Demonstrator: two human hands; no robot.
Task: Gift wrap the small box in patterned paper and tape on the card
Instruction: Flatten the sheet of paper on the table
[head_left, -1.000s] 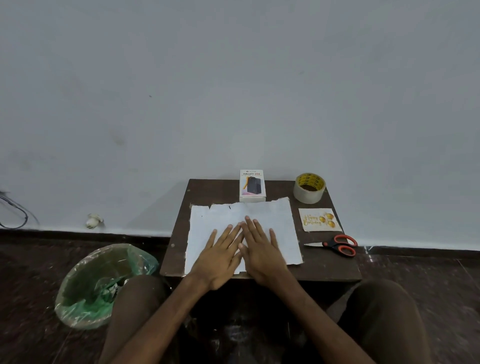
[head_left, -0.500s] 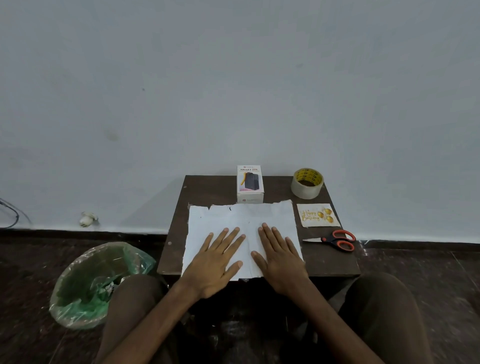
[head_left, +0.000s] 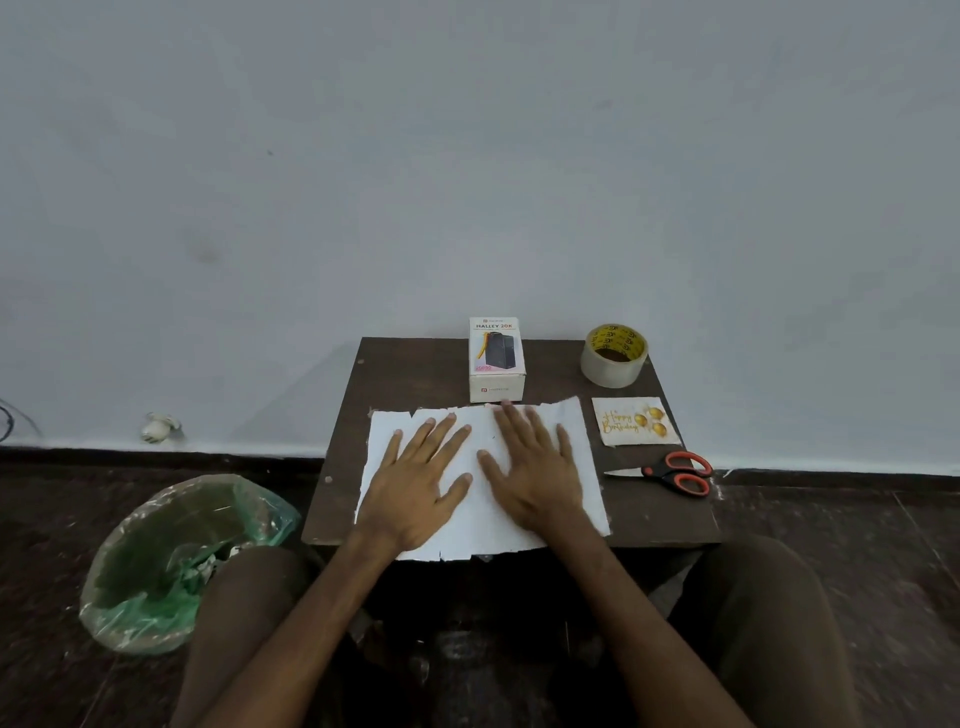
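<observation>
A sheet of paper (head_left: 584, 483), white side up with ragged edges, lies flat on a small dark table (head_left: 415, 369). My left hand (head_left: 415, 483) and my right hand (head_left: 535, 467) press on it side by side, palms down with fingers spread. Just behind the sheet stands the small white box (head_left: 496, 358), upright, almost touched by my right fingertips. The birthday card (head_left: 634, 421) with gold balloons lies to the right of the paper. A roll of clear tape (head_left: 614, 356) sits at the table's back right corner.
Orange-handled scissors (head_left: 672, 473) lie on the table in front of the card. A bin lined with a green bag (head_left: 176, 561) stands on the floor to the left. My knees flank the table. A pale wall rises right behind it.
Both hands have slid forward across the paper, away from me, and spread a little apart. The view has tilted slightly, so the table sits lower in the frame.
</observation>
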